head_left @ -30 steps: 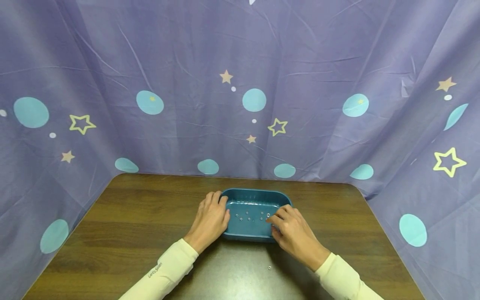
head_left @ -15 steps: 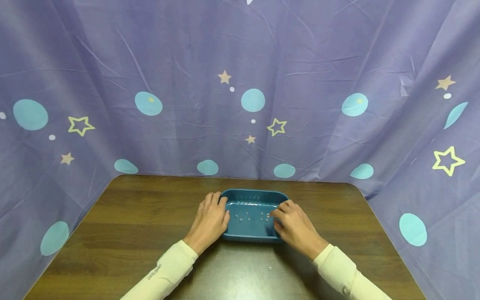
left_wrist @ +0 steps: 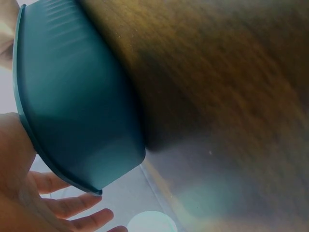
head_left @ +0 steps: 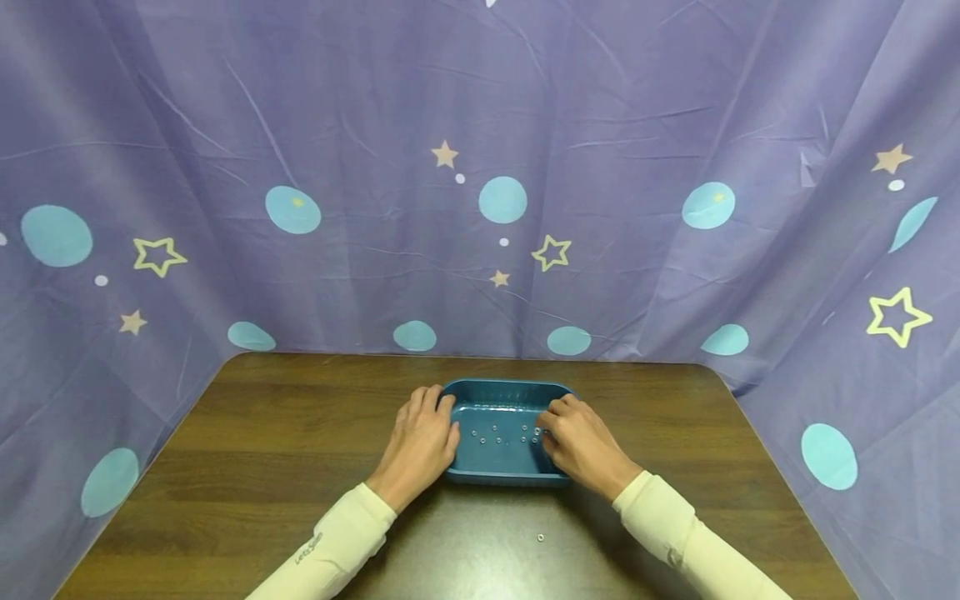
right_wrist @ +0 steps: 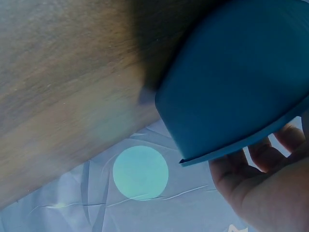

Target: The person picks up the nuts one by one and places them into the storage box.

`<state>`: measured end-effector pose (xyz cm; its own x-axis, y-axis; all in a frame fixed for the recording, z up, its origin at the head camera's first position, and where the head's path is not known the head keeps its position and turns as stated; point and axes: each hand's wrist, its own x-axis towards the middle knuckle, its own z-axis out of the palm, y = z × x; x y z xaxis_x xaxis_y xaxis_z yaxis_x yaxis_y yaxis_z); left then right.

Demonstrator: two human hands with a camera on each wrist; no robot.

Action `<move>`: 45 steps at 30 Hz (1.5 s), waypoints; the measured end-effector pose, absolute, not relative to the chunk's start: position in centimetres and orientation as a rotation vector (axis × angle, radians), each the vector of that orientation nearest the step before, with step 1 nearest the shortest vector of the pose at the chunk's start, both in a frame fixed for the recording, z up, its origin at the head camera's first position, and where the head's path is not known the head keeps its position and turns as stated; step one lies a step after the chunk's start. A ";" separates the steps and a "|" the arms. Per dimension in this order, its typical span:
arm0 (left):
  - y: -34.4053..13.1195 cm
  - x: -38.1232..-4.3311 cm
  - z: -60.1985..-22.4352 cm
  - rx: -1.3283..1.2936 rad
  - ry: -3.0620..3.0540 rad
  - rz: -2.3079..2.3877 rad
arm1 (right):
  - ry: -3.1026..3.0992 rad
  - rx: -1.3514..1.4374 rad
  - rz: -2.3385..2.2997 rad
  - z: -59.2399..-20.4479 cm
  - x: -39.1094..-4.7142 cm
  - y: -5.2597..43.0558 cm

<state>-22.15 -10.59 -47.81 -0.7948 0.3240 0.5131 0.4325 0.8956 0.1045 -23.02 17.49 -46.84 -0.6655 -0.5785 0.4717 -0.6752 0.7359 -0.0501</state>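
A blue rectangular tray [head_left: 497, 478] stands on the wooden table with several small metal rings that look like nuts [head_left: 498, 440] spread over its floor. My left hand [head_left: 420, 437] rests over the tray's left rim, thumb on the inner side; the left wrist view has its fingers [left_wrist: 72, 207] spread past the rim, outside the wall's face. My right hand [head_left: 581, 437] reaches over the right rim, bent fingers low inside near the right-hand nuts. In the right wrist view its fingertips are hidden behind the tray wall [right_wrist: 236, 82], so I cannot tell whether they pinch a nut.
One more small nut [head_left: 541, 538] lies on the table [head_left: 300, 433] in front of the tray. A purple curtain [head_left: 420, 100] with stars and blue dots hangs behind the table and along both sides.
My right hand first drew back to the right, uncovering a nut at its fingertips, then moved slightly left over the tray's right end. My left hand stays on the rim.
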 end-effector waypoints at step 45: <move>-10.7 -22.1 -47.8 -0.552 -2.577 -0.258 | -2.675 0.885 0.099 -47.4 -24.0 16.2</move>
<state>-22.07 -10.66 -47.83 -0.7991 0.3352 0.4991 0.4275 0.9005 0.0797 -23.97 16.21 -47.37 -0.7564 -0.5692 0.3222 -0.5916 0.8055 0.0343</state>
